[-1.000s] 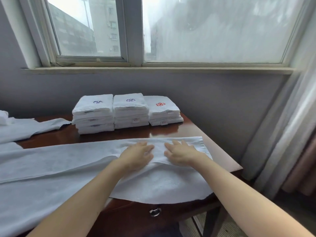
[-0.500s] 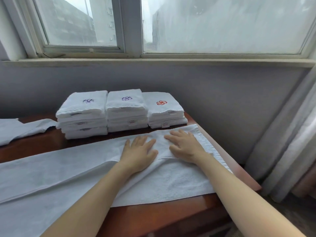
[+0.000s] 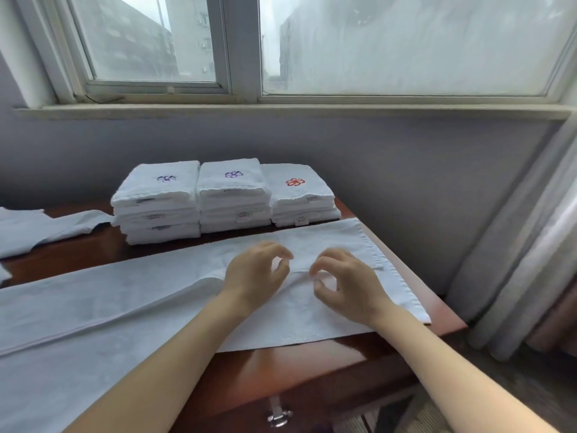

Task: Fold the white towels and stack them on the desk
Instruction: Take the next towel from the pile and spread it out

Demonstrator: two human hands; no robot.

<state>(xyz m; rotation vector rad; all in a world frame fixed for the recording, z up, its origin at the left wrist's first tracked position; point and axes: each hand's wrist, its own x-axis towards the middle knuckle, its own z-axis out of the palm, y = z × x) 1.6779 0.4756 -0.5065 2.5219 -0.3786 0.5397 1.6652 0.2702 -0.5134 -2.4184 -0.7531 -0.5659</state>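
Resting on spread towel (image 3: 125, 295): left hand (image 3: 254, 273), right hand (image 3: 346, 285), grip unclear; three folded stacks (image 3: 232, 195) behind.

Here's the left forearm (image 3: 175, 364), bare all the way from the bottom edge up to the wrist, and the right forearm (image 3: 452, 370) is just the same, slim and uncovered. The left hand (image 3: 254, 273) and right hand (image 3: 346, 285) are bare too, with plain fingers and smooth wrists.
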